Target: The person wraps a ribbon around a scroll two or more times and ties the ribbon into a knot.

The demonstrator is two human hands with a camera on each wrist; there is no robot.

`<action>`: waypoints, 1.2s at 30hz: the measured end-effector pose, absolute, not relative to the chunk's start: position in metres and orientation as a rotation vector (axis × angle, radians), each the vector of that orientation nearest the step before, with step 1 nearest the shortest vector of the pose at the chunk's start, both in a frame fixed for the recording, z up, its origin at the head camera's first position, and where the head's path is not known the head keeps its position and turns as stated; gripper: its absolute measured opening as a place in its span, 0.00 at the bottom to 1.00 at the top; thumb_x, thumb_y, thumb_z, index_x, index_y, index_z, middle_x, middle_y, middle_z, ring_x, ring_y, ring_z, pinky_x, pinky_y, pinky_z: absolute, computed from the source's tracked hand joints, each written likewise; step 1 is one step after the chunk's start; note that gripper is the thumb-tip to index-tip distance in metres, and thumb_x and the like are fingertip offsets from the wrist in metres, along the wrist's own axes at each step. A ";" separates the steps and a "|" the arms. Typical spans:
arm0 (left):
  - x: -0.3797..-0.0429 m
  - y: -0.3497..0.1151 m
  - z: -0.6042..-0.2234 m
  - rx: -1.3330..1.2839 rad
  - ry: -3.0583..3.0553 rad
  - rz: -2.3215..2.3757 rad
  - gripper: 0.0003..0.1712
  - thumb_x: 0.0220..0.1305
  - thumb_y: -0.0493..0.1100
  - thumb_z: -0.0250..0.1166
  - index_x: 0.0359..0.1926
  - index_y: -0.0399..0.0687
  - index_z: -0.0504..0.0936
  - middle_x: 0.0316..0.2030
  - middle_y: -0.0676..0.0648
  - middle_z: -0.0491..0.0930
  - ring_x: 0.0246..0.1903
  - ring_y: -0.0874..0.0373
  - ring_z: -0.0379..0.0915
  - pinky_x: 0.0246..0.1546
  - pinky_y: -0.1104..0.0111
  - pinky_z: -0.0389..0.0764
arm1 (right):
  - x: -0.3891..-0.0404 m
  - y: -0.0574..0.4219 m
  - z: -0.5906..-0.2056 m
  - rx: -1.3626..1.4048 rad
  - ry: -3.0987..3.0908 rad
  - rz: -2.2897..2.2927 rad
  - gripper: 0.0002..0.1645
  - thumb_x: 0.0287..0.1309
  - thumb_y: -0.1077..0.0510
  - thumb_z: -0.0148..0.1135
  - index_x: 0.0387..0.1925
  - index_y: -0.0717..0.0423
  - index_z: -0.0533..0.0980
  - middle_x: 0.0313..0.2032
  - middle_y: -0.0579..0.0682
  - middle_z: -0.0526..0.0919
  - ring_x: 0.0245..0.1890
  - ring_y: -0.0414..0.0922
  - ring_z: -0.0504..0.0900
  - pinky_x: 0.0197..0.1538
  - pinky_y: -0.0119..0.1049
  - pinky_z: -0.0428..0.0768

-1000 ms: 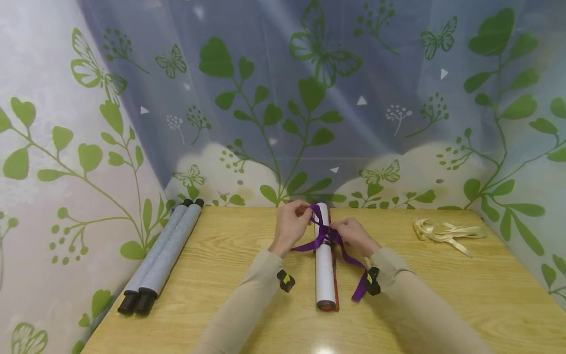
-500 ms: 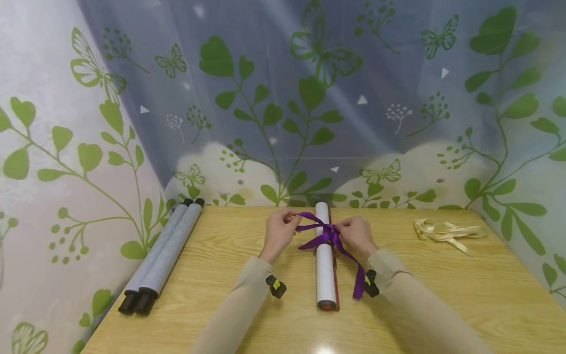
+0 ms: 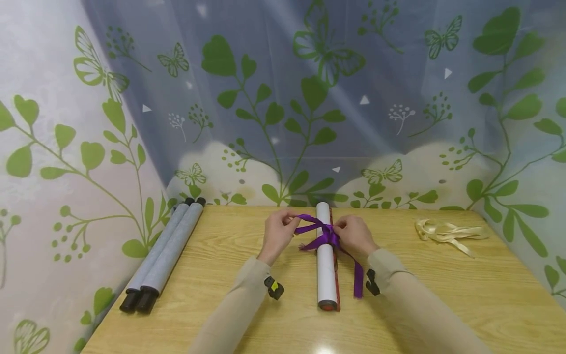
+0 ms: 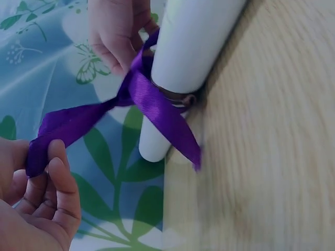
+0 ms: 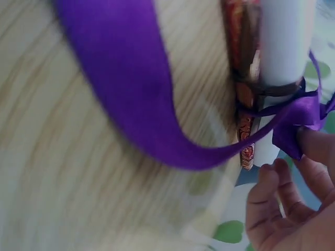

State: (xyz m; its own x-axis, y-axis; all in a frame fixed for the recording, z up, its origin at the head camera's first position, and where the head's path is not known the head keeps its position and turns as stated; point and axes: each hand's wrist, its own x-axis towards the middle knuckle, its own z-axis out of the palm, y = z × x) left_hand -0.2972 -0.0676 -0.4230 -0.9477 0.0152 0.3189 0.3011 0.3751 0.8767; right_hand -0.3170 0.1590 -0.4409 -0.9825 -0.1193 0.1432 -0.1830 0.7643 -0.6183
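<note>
A white rolled scroll (image 3: 326,275) lies lengthwise on the table, with a red patterned edge along its right side. Purple ribbon (image 3: 328,235) is looped and crossed around its middle, over a dark cord (image 4: 178,97). On the left, my left hand (image 3: 278,235) pinches a loop of the ribbon between thumb and fingers, drawn out from the crossing. My right hand (image 3: 355,235) pinches the ribbon close to the knot, on the scroll's right side; the right wrist view shows its thumb (image 5: 316,146) on a purple fold. One tail hangs left, a longer one curves down to the right.
Two grey-blue rolls (image 3: 170,250) with black ends lie side by side along the table's left edge. A loose bundle of cream ribbon (image 3: 448,232) lies at the back right. A leaf-patterned curtain (image 3: 283,123) rises behind the wooden table (image 3: 212,275).
My left hand has moved left from the scroll, drawing a ribbon loop out with it. My right hand stays by the knot, where the purple crossing looks more gathered.
</note>
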 end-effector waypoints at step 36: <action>-0.281 -0.124 -0.459 -0.431 -2.975 -1.151 0.10 0.57 0.37 0.69 0.19 0.46 0.84 0.19 0.53 0.80 0.18 0.61 0.67 0.19 0.71 0.68 | -0.320 0.193 -0.455 -0.275 -2.843 1.738 0.19 0.64 0.59 0.40 0.17 0.57 0.67 0.11 0.46 0.67 0.10 0.38 0.57 0.16 0.30 0.60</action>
